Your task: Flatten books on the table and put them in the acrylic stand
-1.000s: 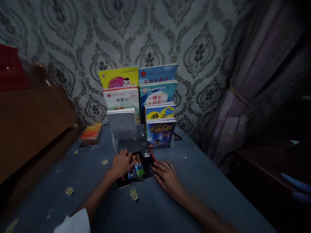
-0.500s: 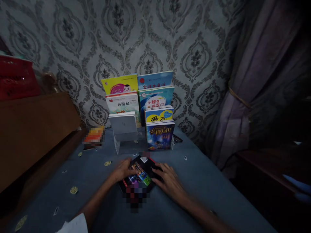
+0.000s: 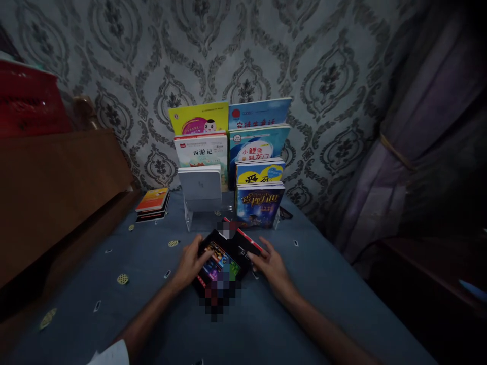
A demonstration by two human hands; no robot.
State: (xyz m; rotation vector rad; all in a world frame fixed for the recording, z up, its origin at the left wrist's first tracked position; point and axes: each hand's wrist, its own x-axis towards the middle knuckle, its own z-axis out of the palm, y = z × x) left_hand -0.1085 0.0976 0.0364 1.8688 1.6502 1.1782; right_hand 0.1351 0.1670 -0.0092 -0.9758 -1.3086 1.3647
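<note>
As a dark book [image 3: 218, 259] was held before the book stand [image 3: 188, 219]

While the dark book was turned askew just in front of the book stand, the left hand [image 3: 190, 262] and the right hand [image 3: 274, 267] were clamped on its opposite sides. Each thumb pressed the cover; the other fingers, partly hidden, seemed curled round the edges, so the book sat between the two grips. From where I stood, good handling called for even pressure and a far corner clear of the stand. Contact with the blue cloth [image 3: 323, 284] could not be judged.
</note>
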